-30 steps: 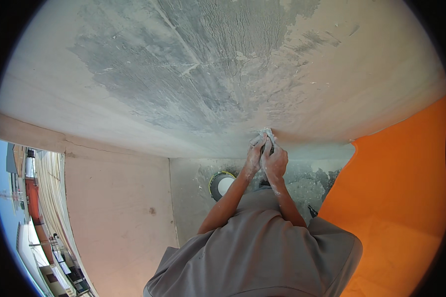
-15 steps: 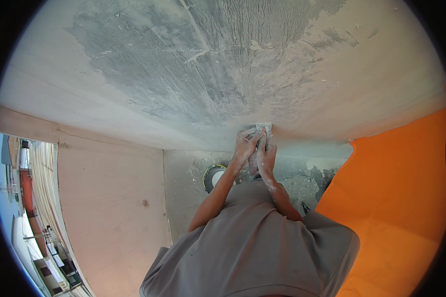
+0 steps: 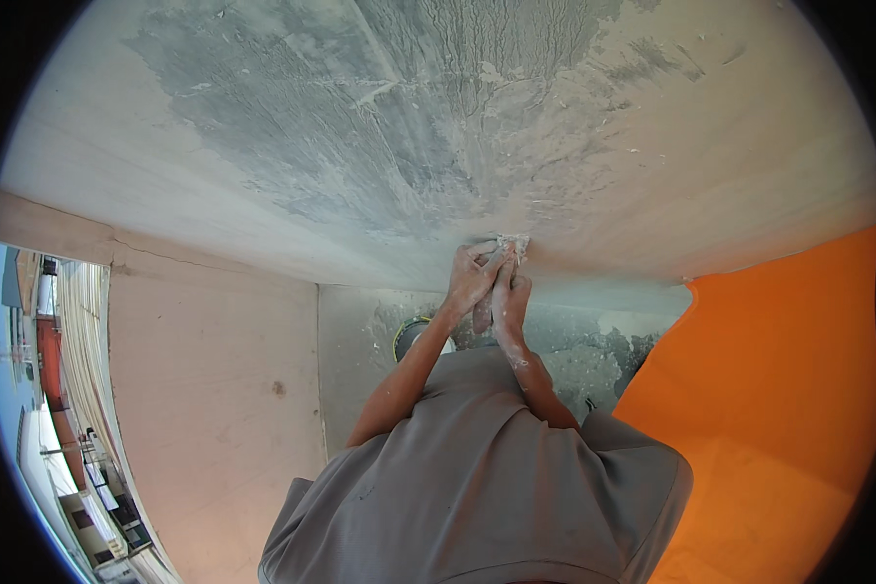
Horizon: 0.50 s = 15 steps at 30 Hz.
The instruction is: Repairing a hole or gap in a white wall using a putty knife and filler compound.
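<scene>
We see the powder-dusted left hand (image 3: 470,279) and the white-flecked right hand (image 3: 509,304) both grasping a flat, white-smeared hand tool (image 3: 519,242) at the face of the pale, grey-patched plaster wall (image 3: 380,146); we judge that the paired grip steadies its edge and shares the pressure.

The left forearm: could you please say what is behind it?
Behind the left forearm, a round, yellow-edged container partly shows; the forearm covers its middle, which cannot be seen.

Orange wall (image 3: 759,360), round bucket (image 3: 409,335).
</scene>
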Each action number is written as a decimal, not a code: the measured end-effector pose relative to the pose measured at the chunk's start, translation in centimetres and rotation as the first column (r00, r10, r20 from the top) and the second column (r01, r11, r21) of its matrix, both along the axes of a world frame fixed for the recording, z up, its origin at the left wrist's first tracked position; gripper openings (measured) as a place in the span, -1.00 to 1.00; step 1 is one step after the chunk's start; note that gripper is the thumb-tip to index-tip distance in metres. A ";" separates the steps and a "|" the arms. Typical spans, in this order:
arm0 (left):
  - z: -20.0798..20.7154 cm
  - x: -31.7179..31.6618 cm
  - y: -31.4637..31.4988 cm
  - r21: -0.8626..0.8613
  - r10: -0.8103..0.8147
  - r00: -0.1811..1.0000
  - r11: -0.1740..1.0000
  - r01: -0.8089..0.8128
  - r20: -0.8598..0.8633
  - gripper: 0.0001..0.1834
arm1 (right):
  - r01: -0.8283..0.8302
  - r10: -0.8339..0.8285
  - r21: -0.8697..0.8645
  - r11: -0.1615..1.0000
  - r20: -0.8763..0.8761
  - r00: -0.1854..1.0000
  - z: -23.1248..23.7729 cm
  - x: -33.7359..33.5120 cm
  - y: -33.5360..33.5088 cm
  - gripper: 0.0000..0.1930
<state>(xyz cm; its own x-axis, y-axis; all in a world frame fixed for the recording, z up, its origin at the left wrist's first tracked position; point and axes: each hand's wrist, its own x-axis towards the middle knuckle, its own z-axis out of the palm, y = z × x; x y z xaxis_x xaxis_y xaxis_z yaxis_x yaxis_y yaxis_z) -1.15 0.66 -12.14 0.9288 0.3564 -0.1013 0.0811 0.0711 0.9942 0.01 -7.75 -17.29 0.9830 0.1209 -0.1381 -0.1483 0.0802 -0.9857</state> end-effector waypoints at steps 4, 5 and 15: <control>-2.7 0.1 -1.2 -0.372 0.085 0.996 0.925 -0.069 0.027 -0.78 | 0.052 -0.010 -0.345 0.937 0.122 0.992 2.1 -0.2 -1.0 -0.50; -2.9 0.5 -1.8 -0.379 0.069 0.997 0.924 -0.051 0.032 -0.78 | 0.123 -0.038 -0.381 0.916 0.225 0.974 2.4 0.2 -1.3 -0.53; -4.6 1.7 -5.4 -0.788 0.112 0.986 0.615 0.027 0.121 -0.73 | 0.256 0.127 -0.759 0.599 0.405 0.905 3.7 2.0 -4.6 -0.57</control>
